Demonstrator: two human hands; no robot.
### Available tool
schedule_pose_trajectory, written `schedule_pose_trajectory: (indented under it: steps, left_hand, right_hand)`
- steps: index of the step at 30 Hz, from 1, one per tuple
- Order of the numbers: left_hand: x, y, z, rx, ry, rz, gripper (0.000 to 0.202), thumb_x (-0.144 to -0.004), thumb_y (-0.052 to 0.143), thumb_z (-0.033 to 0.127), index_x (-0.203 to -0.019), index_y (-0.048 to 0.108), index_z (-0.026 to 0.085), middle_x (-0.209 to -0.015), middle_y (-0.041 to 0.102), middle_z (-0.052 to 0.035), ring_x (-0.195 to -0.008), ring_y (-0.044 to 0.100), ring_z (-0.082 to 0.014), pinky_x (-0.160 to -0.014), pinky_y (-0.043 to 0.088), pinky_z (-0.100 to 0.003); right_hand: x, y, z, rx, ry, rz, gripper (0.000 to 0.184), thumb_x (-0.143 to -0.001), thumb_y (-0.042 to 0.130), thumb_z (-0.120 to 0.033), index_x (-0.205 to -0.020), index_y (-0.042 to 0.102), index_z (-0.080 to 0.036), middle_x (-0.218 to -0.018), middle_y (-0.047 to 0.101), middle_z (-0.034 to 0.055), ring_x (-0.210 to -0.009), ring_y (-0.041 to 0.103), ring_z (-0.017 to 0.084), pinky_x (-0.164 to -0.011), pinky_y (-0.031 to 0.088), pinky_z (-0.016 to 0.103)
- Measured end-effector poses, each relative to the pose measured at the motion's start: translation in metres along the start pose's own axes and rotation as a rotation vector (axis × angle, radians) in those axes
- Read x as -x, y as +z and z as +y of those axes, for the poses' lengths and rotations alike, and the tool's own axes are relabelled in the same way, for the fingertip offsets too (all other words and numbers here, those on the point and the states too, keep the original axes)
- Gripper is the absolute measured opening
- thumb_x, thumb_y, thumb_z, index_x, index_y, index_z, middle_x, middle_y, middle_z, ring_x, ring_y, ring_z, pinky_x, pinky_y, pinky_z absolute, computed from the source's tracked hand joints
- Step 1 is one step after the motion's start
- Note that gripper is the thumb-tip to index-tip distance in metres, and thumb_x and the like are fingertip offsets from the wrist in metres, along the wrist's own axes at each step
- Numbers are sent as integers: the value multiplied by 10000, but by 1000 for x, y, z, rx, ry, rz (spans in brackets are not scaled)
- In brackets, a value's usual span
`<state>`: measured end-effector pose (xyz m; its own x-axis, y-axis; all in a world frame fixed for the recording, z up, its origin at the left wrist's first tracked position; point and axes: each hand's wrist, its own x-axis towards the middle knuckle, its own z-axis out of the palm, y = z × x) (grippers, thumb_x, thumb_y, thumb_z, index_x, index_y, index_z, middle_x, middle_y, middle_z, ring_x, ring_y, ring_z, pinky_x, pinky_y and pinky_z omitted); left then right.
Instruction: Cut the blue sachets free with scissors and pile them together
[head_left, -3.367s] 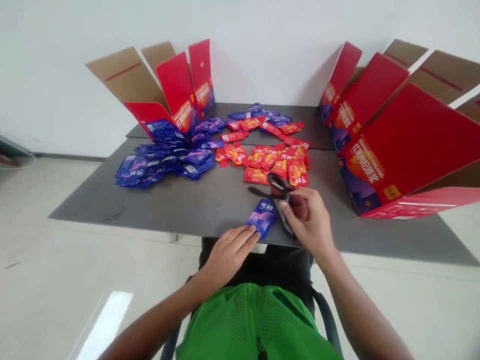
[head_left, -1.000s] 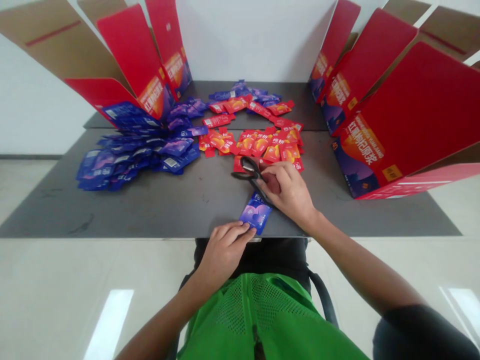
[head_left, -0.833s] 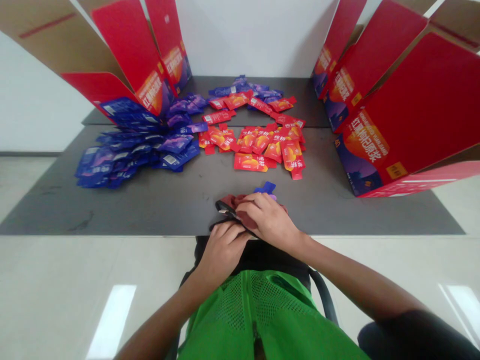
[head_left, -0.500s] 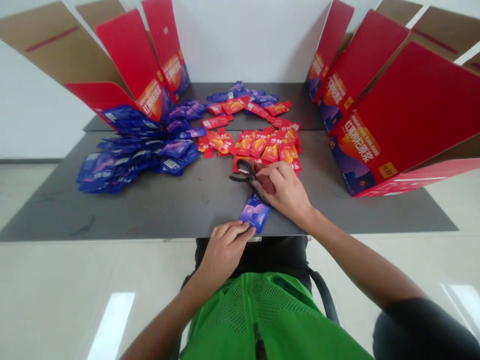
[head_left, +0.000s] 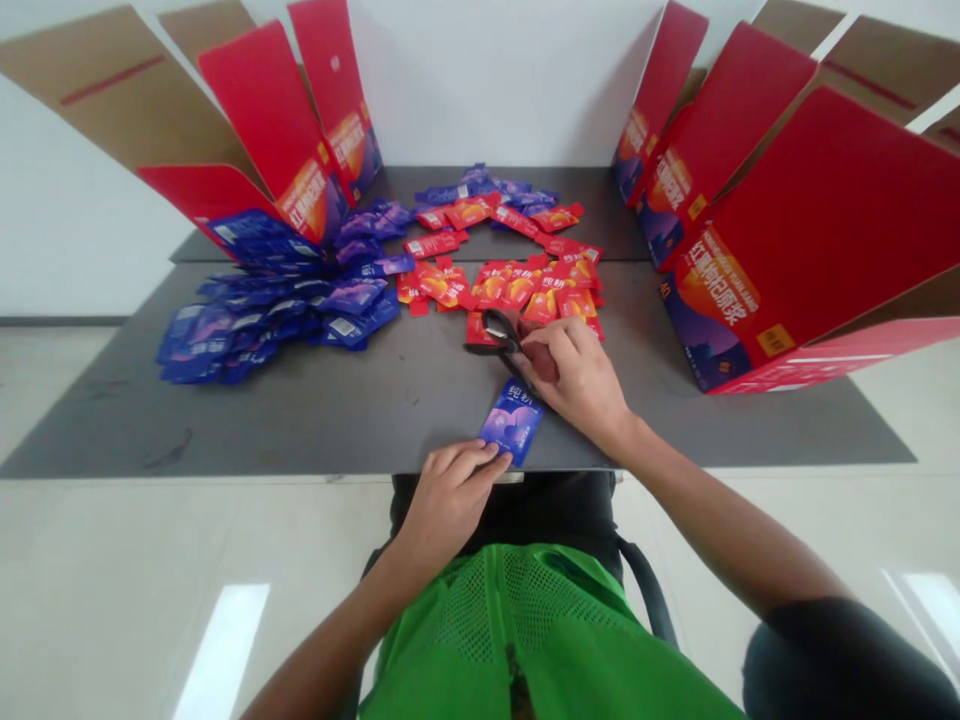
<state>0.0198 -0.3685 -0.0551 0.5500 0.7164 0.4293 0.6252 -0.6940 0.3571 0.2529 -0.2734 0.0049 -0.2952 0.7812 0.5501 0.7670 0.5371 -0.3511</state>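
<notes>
A blue-purple sachet point(head_left: 513, 424) lies slanted on the grey table near its front edge. My left hand point(head_left: 459, 488) presses its closed fingertips on the sachet's lower left corner; its thumb is hidden. My right hand point(head_left: 576, 375) is closed around a pair of black scissors point(head_left: 504, 336) just above the sachet. The dark loops stick out to the left of the hand. Part of the scissors reaches down beside the sachet's top end, but fingers cover much of it. Behind the scissors lie several red-orange sachets point(head_left: 519, 288), the closest partly covered by the loops.
A large heap of blue sachets point(head_left: 255, 325) spreads on the left of the table point(head_left: 360, 420). More blue sachets point(head_left: 480, 183) lie at the back. Open red cartons stand on the left point(head_left: 289, 130) and the right point(head_left: 810, 210), with flaps up.
My right hand and the scissors have shifted slightly, with the loops turned a little up and right. More of the blue sachet's top end now shows. My left hand has stayed in place.
</notes>
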Motion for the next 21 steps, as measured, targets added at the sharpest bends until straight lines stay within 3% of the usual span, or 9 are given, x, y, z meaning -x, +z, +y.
schedule_pose_trajectory:
  steps: [1,3,5,9,11,13,16,19,21]
  left_hand:
    - [0,0,0,4,-2,-1,281,-1034,566,167,-1281,688,227,-1206,718,-67,-1181,601,-239,-963,479,-407]
    - [0,-1,1,6,-19,-15,235,-1028,571,165,-1196,722,230,-1156,721,-59,-1136,603,-245,-947,477,-409]
    - [0,-2,1,7,-33,-30,218,-1024,576,162,-1158,733,232,-1126,722,-53,-1117,601,-247,-944,472,-410]
    - [-1,-3,0,18,-12,-34,307,-1016,595,152,-1302,676,228,-1223,712,-60,-1195,588,-241,-970,464,-402]
    - [-1,-3,0,14,-2,-25,310,-1010,602,144,-1299,678,223,-1226,715,-64,-1186,596,-240,-958,468,-401]
    - [-2,-2,0,9,3,-5,303,-1010,598,141,-1289,683,220,-1214,719,-66,-1171,602,-240,-946,470,-400]
    - [-2,-2,2,7,0,5,296,-1022,578,149,-1288,685,221,-1208,719,-69,-1164,597,-240,-943,468,-399]
    - [-2,-4,4,-3,-27,-21,228,-1033,557,173,-1164,737,226,-1144,724,-68,-1108,600,-249,-924,470,-407]
    - [-2,-6,4,1,-35,-34,225,-1037,553,183,-1156,738,228,-1138,723,-66,-1100,599,-249,-932,471,-412]
  right_hand:
    - [6,1,-15,-51,-23,4,166,-1018,595,-296,-1173,609,-237,-1134,615,94,-1069,586,258,-933,525,420]
    - [21,7,-42,-99,-96,-123,159,-1020,587,-265,-1175,614,-242,-1172,622,93,-1070,590,248,-917,532,406]
    - [33,18,-50,-110,-117,-213,138,-1026,573,-255,-1152,626,-235,-1151,630,90,-1044,592,240,-885,534,389]
    - [23,29,-6,-17,-29,-161,154,-1019,588,-278,-1149,634,-208,-1121,621,104,-1037,577,262,-910,519,412]
    - [8,23,19,63,-3,-132,149,-1017,584,-281,-1132,641,-204,-1091,618,113,-1010,579,279,-896,522,439]
    - [-1,12,24,84,4,-74,142,-1016,586,-283,-1126,639,-210,-1083,616,114,-1015,586,287,-899,524,452]
    - [6,2,-8,-31,-5,14,173,-1010,614,-293,-1171,612,-229,-1131,617,102,-1070,591,266,-937,524,429]
    - [28,8,-47,-138,-104,-157,157,-1029,573,-266,-1182,608,-249,-1190,623,94,-1080,599,242,-916,535,394]
    - [37,17,-50,-151,-102,-220,147,-1029,566,-257,-1166,616,-238,-1157,632,94,-1048,602,241,-886,539,386]
